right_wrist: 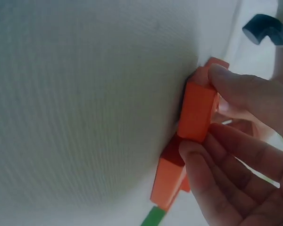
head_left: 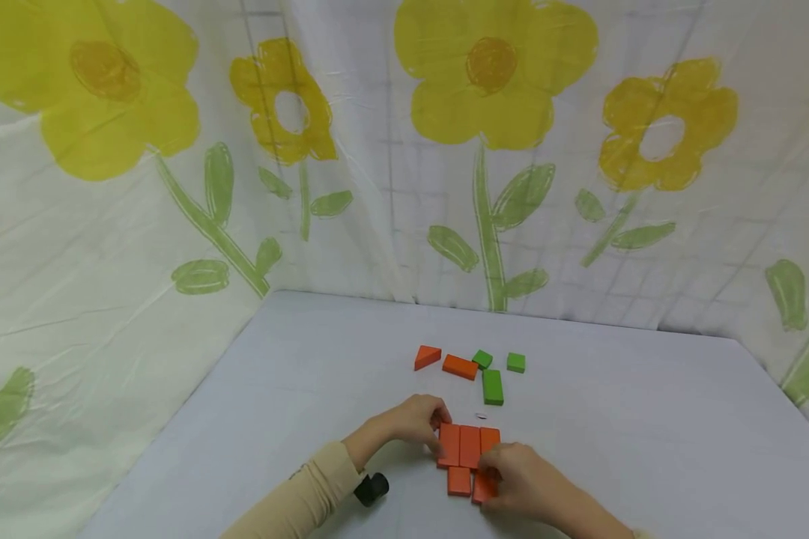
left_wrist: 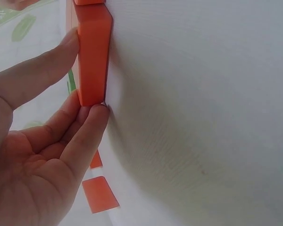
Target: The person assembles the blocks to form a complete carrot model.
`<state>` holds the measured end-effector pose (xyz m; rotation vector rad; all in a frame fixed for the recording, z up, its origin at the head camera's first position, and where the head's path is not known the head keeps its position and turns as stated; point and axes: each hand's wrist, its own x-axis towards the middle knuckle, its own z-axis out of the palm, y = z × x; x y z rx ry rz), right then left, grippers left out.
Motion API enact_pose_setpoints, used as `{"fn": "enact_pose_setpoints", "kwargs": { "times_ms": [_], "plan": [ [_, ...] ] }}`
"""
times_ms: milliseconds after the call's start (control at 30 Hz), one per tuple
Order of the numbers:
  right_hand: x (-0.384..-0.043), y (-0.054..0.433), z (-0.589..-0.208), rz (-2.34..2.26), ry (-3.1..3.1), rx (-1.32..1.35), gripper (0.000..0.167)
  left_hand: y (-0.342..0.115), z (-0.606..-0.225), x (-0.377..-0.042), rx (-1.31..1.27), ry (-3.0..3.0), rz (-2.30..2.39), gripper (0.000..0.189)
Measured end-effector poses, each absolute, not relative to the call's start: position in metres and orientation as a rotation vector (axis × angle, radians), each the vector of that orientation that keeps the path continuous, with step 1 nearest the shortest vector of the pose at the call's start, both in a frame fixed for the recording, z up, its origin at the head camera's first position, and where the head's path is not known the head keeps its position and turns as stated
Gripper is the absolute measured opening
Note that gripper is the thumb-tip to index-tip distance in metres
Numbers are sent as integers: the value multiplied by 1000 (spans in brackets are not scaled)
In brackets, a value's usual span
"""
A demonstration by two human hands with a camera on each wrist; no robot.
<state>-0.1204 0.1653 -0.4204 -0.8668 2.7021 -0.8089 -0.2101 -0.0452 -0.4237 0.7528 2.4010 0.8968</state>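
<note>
Several red wooden-looking blocks lie pushed together on the table. Three oblong ones stand side by side in the upper row, with a square block (head_left: 459, 481) and another oblong block (head_left: 483, 488) below. My left hand (head_left: 421, 423) holds the leftmost upper block (head_left: 449, 445), its thumb on the near side and fingertips at the far end, as the left wrist view shows on the block (left_wrist: 93, 56). Between thumb and fingers, my right hand (head_left: 529, 483) pinches the lower right block (right_wrist: 196, 110). The right hand partly covers the rightmost upper block (head_left: 490, 439).
Beyond the group lie a red triangular block (head_left: 427, 356), a red oblong block (head_left: 461, 367), a green oblong block (head_left: 493, 387) and two small green blocks (head_left: 515, 362). A black device (head_left: 371, 489) sits at the left wrist. A flowered curtain (head_left: 364, 224) borders the white table (head_left: 634, 419).
</note>
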Motion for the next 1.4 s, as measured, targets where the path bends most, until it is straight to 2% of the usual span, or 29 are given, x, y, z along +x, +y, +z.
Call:
{"fn": "enact_pose_setpoints", "kwargs": {
  "times_ms": [300,1400],
  "plan": [
    [-119,163,-420,-725,2770,-855,32,-44,-427,-211,740,2404,897,34],
    [-125,147,-422,-663,2872,-836,28,-43,-422,-209,738,2412,888,34]
  ]
}}
